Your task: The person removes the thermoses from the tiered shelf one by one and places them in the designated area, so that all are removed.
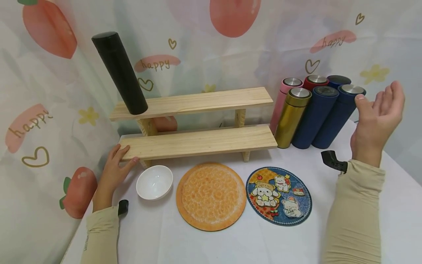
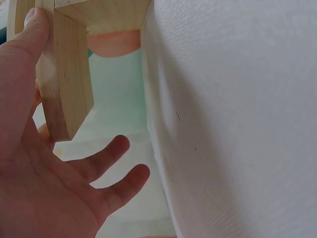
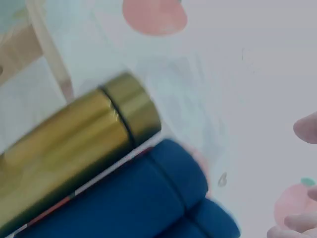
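At the left end of the lower board of a two-step wooden shelf (image 1: 197,142), my left hand (image 1: 113,170) holds the board's end. Its thumb lies along the board's front edge, and two of its fingers stretch free below in the left wrist view. My right hand (image 1: 377,119) is raised beside the bottles at the right, palm up with fingers loosely extended and nothing in it. Nearest to it stands a navy thermos bottle (image 1: 339,117) with a steel-topped lid. A gold thermos (image 3: 74,153) and navy ones fill the lower left of the right wrist view.
One black thermos (image 1: 120,73) stands on the upper board's left end. Pink (image 1: 280,102) and red (image 1: 315,82) bottles are in the cluster at the right. In front of the shelf lie a white bowl (image 1: 155,183), an orange round mat (image 1: 211,198) and a blue cartoon mat (image 1: 278,196).
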A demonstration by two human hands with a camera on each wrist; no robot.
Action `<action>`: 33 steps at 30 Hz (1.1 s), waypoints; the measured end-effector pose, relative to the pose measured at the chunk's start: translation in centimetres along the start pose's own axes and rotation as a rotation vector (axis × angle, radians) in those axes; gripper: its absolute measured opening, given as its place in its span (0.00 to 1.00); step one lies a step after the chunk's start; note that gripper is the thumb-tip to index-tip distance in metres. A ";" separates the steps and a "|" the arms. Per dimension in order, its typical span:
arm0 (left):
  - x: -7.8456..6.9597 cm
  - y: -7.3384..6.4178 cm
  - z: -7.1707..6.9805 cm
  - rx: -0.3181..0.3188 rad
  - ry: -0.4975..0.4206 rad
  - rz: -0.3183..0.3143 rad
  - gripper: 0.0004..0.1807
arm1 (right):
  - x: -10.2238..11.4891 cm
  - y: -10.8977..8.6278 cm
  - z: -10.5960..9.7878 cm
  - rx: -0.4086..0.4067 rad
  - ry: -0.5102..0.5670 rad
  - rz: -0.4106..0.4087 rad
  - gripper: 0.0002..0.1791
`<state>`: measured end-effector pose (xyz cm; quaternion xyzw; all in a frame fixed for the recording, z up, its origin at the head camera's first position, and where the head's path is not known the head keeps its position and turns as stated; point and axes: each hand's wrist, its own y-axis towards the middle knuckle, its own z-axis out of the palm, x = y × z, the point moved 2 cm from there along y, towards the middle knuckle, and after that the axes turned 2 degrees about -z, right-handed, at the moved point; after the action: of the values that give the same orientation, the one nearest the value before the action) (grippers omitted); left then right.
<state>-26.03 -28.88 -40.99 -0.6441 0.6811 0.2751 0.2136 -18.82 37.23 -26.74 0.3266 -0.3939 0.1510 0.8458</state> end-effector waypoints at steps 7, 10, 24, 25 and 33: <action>0.1 0.0 0.0 0.009 0.001 -0.010 0.46 | 0.8 -0.8 2.0 0.069 0.136 -0.045 0.46; -0.1 -0.1 0.0 0.005 0.002 -0.007 0.46 | 1.0 -1.5 3.0 0.129 0.153 -0.039 0.46; -0.2 -0.3 0.0 0.007 0.002 0.001 0.45 | 0.5 -5.9 7.0 0.451 -0.061 -0.116 0.46; -0.2 -0.3 -0.1 0.007 0.002 0.001 0.45 | 0.3 -6.1 7.2 0.466 -0.069 -0.119 0.46; -0.3 -0.4 -0.1 0.005 0.000 0.001 0.45 | -0.8 -8.3 9.4 0.587 -0.179 -0.122 0.44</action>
<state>-25.62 -28.72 -40.71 -0.6433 0.6819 0.2734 0.2152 -20.36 24.76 -26.49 0.5916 -0.3861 0.1780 0.6850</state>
